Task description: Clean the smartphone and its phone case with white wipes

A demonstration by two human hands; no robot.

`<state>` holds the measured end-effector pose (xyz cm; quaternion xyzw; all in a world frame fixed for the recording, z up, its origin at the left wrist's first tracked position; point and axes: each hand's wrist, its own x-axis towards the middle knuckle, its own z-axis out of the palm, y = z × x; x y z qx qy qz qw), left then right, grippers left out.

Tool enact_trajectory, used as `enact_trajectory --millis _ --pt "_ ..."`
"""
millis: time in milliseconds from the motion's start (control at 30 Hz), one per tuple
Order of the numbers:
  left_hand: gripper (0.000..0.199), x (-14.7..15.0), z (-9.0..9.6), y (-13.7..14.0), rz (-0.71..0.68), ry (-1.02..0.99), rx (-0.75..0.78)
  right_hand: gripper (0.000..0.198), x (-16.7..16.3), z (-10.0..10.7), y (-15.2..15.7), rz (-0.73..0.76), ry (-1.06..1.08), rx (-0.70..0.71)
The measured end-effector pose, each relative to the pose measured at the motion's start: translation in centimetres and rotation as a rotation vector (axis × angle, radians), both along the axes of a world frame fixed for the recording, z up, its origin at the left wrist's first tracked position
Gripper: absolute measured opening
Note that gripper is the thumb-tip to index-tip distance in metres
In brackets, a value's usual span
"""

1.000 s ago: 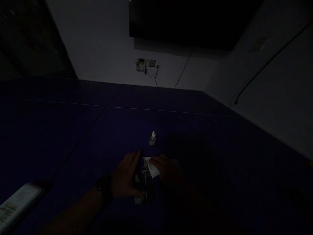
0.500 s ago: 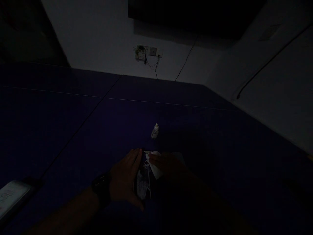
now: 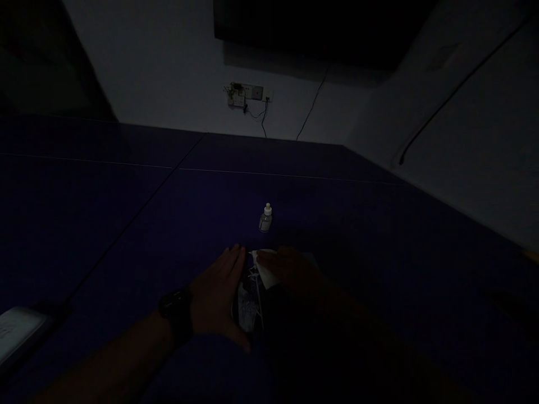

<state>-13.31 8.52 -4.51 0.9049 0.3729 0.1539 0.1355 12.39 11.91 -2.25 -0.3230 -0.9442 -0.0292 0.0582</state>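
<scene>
My left hand [image 3: 217, 294] lies flat with its thumb spread, along the left edge of a dark flat thing with a pale printed picture [image 3: 247, 306]. My right hand [image 3: 290, 266] presses a white cloth or tissue [image 3: 266, 276] onto the upper part of that thing, fingers over it. Deep shadow hides most of the right hand and the flat thing's right side, so I cannot tell what it is. Just beyond both hands, a small clear bottle with a white cap [image 3: 265, 220] stands upright on the dark blue surface [image 3: 210, 207].
A pale box-like thing [image 3: 19, 331] is at the lower left. On the far wall are sockets with plugs and cables [image 3: 246, 95], below a large black screen [image 3: 320, 33]. Another dark cable [image 3: 455, 87] runs down the right wall. The room is very dim.
The view has shifted slightly, so the bottle and flat thing sit a little higher in it. My left hand stays at the edge, and my right hand keeps the white cloth or tissue pressed down.
</scene>
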Motion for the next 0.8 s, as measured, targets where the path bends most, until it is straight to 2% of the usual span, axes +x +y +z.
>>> enact_trajectory --millis 100,200,400,533,800 --pt "0.161 0.0 0.2 0.1 -0.001 0.01 -0.011 0.053 0.0 0.6 0.1 -0.038 -0.024 -0.051" --pt "0.161 -0.1 0.0 0.2 -0.023 -0.029 -0.015 0.053 0.1 0.9 0.0 0.006 -0.037 -0.109" --pt "0.161 -0.2 -0.3 0.3 -0.03 -0.078 -0.02 0.054 -0.4 0.4 -0.3 -0.05 -0.014 -0.038" --pt "0.164 -0.1 -0.1 0.4 -0.011 -0.031 -0.017 0.05 -0.2 0.8 -0.1 -0.052 -0.052 -0.054" --pt "0.147 -0.9 -0.9 0.8 0.015 0.021 0.054 0.054 -0.1 1.2 -0.3 0.016 -0.052 -0.107"
